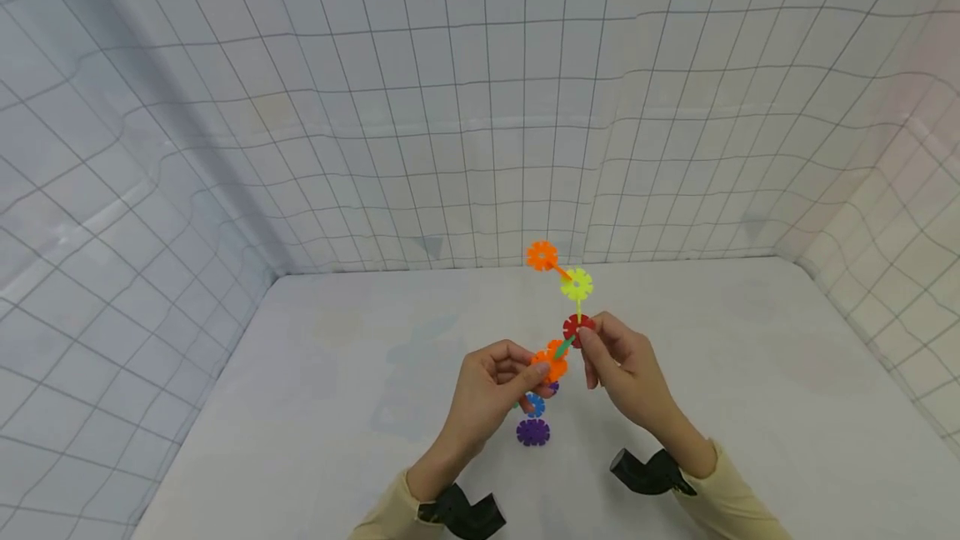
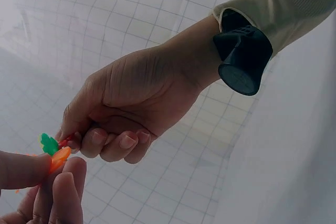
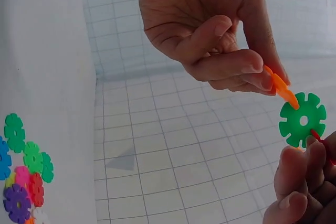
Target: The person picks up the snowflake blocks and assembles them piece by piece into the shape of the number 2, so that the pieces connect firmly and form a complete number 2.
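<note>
In the head view a chain of slotted plastic snowflake discs is held above the white table. My left hand pinches an orange disc between thumb and fingers. My right hand pinches a red disc. Between them a green disc joins both, slotted into the orange one and the red one. Beyond the red disc the chain carries on through a yellow disc to another orange disc at the far end. In the left wrist view, fingers partly hide the pinched discs.
Loose discs lie on the table below my hands, among them a purple disc and a blue disc. The right wrist view shows several more colours in that pile, such as a pink disc. Grid-patterned sheeting surrounds the table.
</note>
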{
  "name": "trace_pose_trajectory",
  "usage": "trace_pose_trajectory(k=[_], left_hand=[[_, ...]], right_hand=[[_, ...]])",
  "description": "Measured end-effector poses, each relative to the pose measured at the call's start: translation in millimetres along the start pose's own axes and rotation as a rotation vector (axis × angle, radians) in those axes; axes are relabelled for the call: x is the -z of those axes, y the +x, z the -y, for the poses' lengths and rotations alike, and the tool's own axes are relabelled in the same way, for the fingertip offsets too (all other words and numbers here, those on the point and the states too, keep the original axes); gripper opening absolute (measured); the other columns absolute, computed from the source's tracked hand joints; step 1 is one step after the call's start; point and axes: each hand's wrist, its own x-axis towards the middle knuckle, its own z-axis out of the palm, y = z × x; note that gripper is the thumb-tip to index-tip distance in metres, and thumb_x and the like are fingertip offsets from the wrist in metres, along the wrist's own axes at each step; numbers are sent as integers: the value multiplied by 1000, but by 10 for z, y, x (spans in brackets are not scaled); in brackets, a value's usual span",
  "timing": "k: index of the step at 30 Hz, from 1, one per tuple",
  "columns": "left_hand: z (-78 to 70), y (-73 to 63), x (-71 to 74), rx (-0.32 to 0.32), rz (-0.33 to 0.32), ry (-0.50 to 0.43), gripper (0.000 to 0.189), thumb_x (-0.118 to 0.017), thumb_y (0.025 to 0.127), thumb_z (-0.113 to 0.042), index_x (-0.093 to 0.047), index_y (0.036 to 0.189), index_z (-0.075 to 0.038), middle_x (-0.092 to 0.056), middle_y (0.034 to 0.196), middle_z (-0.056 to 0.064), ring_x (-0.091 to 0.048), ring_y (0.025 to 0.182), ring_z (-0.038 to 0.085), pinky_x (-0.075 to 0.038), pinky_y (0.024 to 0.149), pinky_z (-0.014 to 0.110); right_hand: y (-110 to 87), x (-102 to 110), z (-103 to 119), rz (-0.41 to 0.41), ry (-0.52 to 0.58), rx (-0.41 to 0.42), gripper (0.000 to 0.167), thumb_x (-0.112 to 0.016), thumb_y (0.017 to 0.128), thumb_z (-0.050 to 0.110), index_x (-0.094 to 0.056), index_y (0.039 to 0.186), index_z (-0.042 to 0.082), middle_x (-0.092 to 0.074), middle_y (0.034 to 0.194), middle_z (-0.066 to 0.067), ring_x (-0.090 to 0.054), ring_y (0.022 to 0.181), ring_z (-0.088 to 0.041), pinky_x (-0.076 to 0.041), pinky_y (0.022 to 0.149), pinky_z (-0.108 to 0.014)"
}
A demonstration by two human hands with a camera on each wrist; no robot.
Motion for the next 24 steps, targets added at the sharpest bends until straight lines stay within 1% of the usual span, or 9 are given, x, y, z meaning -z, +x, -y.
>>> trace_pose_trajectory(k=[4, 9, 13, 19, 24], left_hand=[[7, -8, -1, -33, 4, -8, 20, -68, 89, -10, -59, 90, 8, -68, 79, 21, -68, 63, 19, -51, 51, 23], [16, -13, 2, -70, 19, -18, 19, -66, 89, -6, -57, 87, 10, -67, 77, 23, -67, 61, 19, -50, 50, 22], [18, -15, 2, -72, 22, -24, 19, -66, 89, -5, -57, 87, 11, -66, 77, 25, -66, 60, 18, -51, 51, 23], [14, -12, 17, -56, 30, -37, 19, -65, 89, -4, -55, 86, 12, -66, 80, 29, -66, 60, 17, -52, 52, 24], [11, -10, 25, -79, 51, -46, 17, -64, 89, -2, -56, 85, 13, -62, 77, 34, -65, 58, 14, -52, 52, 24]], right_hand=[[-3, -9, 31, 22, -41, 30, 21, -46, 95, -7, -54, 89, 11, -48, 61, 3, -49, 48, -11, -39, 39, -25], [-2, -9, 61, 54, -33, 38, 22, -44, 96, -6, -53, 87, 12, -48, 61, 3, -49, 47, -9, -37, 37, -24], [-2, -15, 82, 76, -5, 27, 24, -42, 97, -7, -50, 85, 12, -46, 60, 3, -48, 45, -10, -38, 37, -24], [-2, -19, 100, 112, 53, 8, 24, -39, 98, -7, -50, 86, 11, -45, 58, 1, -46, 43, -12, -40, 38, -26], [0, -21, 95, 140, 63, 1, 24, -39, 98, -6, -48, 84, 12, -44, 56, 2, -44, 42, -12, -39, 38, -26]])
